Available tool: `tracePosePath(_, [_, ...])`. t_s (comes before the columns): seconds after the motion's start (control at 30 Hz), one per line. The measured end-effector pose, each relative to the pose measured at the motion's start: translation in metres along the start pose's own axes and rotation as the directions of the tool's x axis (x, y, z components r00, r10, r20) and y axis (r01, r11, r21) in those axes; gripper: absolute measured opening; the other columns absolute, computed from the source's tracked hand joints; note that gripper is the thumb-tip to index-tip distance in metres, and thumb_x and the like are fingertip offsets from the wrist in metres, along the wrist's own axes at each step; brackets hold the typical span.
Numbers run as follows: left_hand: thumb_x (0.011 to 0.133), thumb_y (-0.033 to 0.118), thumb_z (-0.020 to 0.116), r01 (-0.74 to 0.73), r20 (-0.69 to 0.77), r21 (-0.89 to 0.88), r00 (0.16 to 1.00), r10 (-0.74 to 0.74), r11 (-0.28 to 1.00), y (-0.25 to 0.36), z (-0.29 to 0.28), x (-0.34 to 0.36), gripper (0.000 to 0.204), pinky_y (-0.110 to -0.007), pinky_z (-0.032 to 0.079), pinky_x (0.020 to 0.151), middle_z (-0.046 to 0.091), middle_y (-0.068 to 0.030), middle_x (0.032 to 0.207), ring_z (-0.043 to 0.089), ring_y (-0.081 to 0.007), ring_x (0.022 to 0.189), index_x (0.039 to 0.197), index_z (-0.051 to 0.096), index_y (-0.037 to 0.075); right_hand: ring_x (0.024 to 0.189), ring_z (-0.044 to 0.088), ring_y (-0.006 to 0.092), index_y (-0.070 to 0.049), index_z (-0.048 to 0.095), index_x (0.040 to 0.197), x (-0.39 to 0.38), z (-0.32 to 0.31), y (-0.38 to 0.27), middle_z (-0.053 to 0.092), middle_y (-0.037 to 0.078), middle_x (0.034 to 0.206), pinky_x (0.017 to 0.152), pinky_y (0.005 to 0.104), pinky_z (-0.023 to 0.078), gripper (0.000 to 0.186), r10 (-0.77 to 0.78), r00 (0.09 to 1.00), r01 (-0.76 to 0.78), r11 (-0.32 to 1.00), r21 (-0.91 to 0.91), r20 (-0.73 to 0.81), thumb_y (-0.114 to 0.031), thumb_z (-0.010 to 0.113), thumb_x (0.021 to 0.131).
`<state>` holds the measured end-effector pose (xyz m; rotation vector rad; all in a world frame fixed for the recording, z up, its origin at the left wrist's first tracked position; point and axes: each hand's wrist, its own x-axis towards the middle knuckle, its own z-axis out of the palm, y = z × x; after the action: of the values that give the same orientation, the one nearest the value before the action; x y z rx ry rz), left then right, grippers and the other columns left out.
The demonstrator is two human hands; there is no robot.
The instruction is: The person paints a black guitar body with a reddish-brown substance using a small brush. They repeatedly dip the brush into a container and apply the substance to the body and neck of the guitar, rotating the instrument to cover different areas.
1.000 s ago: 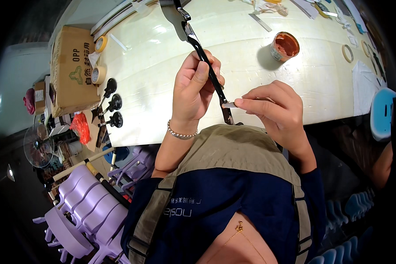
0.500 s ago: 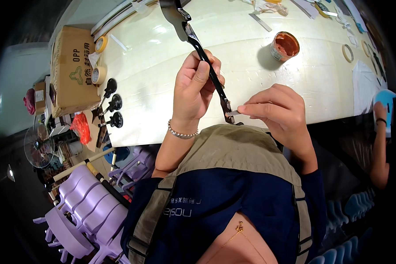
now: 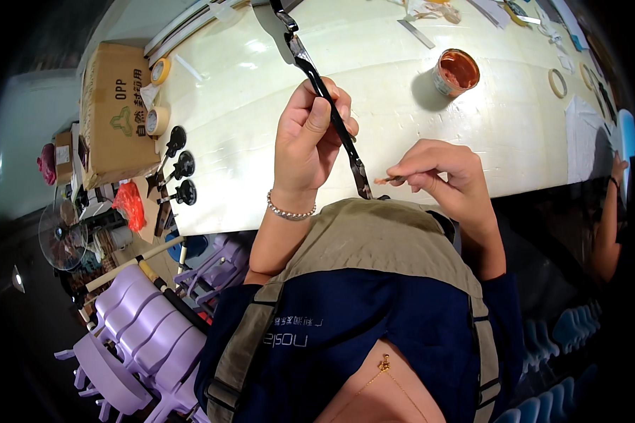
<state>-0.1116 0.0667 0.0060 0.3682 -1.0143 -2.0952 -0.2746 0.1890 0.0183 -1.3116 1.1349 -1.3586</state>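
Observation:
My left hand [image 3: 309, 137] is closed around the middle of a long, narrow, glossy black piece [image 3: 344, 137]. It slants from the table's far side down toward my apron, and its far part is stepped and notched. Between the thumb and fingers of my right hand [image 3: 444, 173] is a small thin spreading blade [image 3: 394, 178] with reddish-brown paste on its tip. The blade is a little to the right of the piece's near end, apart from it. An open tub [image 3: 444, 87] of reddish-brown paste stands on the table beyond my right hand.
A cardboard box [image 3: 116, 113], tape rolls [image 3: 160, 70] and black suction cups [image 3: 183, 166] are at the table's left. A flat metal strip [image 3: 416, 34] lies near the back. Purple stacked chairs [image 3: 141, 331] stand lower left. Another person's arm [image 3: 607, 225] is at far right.
My right hand has drawn the blade off the black piece's near end and tilted it, so its paste-covered tip shows. My left hand has shifted slightly left. The other person's arm has lowered.

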Motion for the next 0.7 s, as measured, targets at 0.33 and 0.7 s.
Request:
tracePosePath(0.33, [0.090,0.020,0.054,0.019,-0.036,0.015,0.999,-0.019,1.000,0.001,0.003,-0.001,0.018,-0.023,0.042,0.061,0.049,-0.0043,0.080,0.048,-0.0101,0.064,0.097,0.048,0.005,0.062,0.053,0.0155,-0.012,0.069,0.090,0.009,0.000,-0.014,0.062,0.002,0.077,0.052,0.0241,0.038,0.027,-0.406,0.910,0.350,0.637,-0.687,0.087,-0.002,0.066,0.065])
tracePosePath(0.7, [0.090,0.019,0.054,0.030,-0.047,0.040,0.999,-0.028,0.999,-0.001,0.002,-0.003,0.017,-0.022,0.043,0.061,0.049,-0.0040,0.081,0.048,-0.0089,0.064,0.097,0.048,0.005,0.058,0.050,0.0136,-0.016,0.069,0.085,0.003,0.004,-0.021,0.060,-0.003,0.073,0.049,0.0242,0.036,0.027,-0.420,0.895,0.396,0.591,-0.702,0.152,-0.007,0.066,0.060])
